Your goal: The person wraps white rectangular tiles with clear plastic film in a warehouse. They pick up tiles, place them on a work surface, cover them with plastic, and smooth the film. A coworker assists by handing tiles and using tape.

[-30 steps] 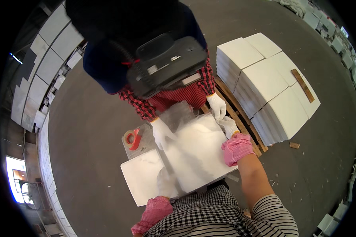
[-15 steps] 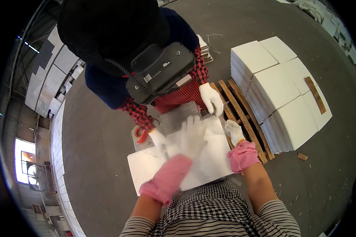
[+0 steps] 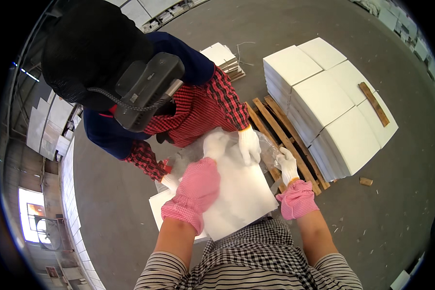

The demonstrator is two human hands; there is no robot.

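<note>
White flat boards (image 3: pixel 241 193) lie before me, the top one turned askew over another white board (image 3: pixel 158 205). Clear plastic film (image 3: pixel 268 145) spreads along their far and right edges. My left hand (image 3: pixel 215 145), in a white glove with a pink checked sleeve, reaches across to the far edge; its fingers are curled, and what they hold is hidden. At the right edge my right hand (image 3: pixel 287 165), gloved alike, pinches the film. A co-worker's gloved hand (image 3: pixel 249 145) rests on the top board's far side. Their other hand (image 3: pixel 170 181) is at the left, partly hidden by my sleeve.
The co-worker (image 3: pixel 188 113) leans in opposite me, wearing a head-mounted device. At the right, tall stacks of white boards (image 3: pixel 328 92) stand on a wooden pallet (image 3: pixel 285 140), with a wood strip (image 3: pixel 373 104) on top. A smaller pile (image 3: pixel 222 57) lies beyond on the floor.
My left hand has moved from over the board to its far edge, its spread fingers now curled. The co-worker has shifted left, and their one hand now rests on the board.
</note>
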